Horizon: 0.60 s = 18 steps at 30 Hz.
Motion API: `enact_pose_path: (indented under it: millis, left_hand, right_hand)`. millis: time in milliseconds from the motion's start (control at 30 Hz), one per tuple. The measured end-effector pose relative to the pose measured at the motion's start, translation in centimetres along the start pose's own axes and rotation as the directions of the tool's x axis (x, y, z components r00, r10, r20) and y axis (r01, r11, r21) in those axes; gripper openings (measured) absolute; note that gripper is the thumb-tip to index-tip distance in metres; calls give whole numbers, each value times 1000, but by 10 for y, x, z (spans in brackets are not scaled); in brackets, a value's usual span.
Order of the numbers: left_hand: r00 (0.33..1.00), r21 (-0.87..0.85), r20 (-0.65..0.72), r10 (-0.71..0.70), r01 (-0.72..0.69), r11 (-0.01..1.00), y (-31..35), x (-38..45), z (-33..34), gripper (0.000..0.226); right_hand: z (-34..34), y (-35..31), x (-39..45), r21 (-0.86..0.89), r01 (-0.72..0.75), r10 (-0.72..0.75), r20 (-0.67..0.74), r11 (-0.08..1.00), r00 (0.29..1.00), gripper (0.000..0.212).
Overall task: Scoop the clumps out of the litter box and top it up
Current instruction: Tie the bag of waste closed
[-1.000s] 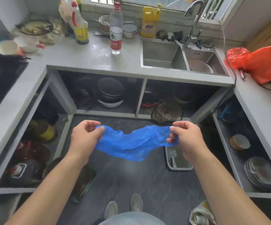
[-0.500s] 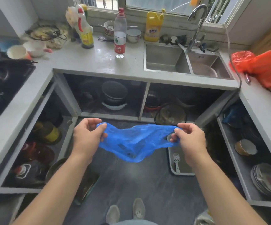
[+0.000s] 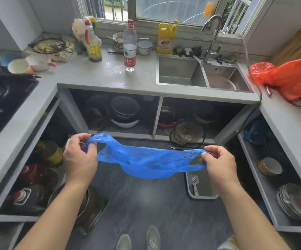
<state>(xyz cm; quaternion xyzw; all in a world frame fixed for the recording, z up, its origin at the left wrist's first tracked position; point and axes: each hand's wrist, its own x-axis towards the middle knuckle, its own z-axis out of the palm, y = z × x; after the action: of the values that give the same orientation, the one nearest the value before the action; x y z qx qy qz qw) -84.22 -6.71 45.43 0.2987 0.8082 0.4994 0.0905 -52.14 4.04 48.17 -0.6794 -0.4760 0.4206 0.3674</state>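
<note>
A thin blue plastic bag (image 3: 146, 161) is stretched wide between my two hands above the dark floor. My left hand (image 3: 80, 159) pinches its left handle and my right hand (image 3: 218, 165) pinches its right handle. Below the bag's right end, a grey litter box (image 3: 202, 196) sits on the floor against the right cabinet. A pale slotted scoop (image 3: 194, 183) lies inside it. My right hand and the bag hide part of the box.
Grey counters wrap around me on three sides, with open shelves of pans and dishes below. A steel sink (image 3: 180, 73), a water bottle (image 3: 130, 46) and an orange bag (image 3: 288, 76) sit on top. My shoes (image 3: 139, 239) stand on the floor. A metal bowl (image 3: 84, 201) lies at lower left.
My hands have drawn further apart, pulling the blue bag wider and flatter. The view has tilted slightly upward, showing more of the window.
</note>
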Motion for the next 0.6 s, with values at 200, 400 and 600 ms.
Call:
enact_pose_path:
  millis: [200,400,600]
  left_hand:
    - [922,-464,381,-73,259,847,57,-8,18,13]
    - [692,-479,719,69,421,770,117,-28,55,13]
    - [498,-324,855,146,293,900,143,-52,88,38]
  right_hand:
    - [2,-27,-10,54,57,-64,150,997,987,7]
    - [6,-62,-17,139,160,-197,315,977,929,5]
    - [-23,-70,-9,221,150,-235,438,964,867,12]
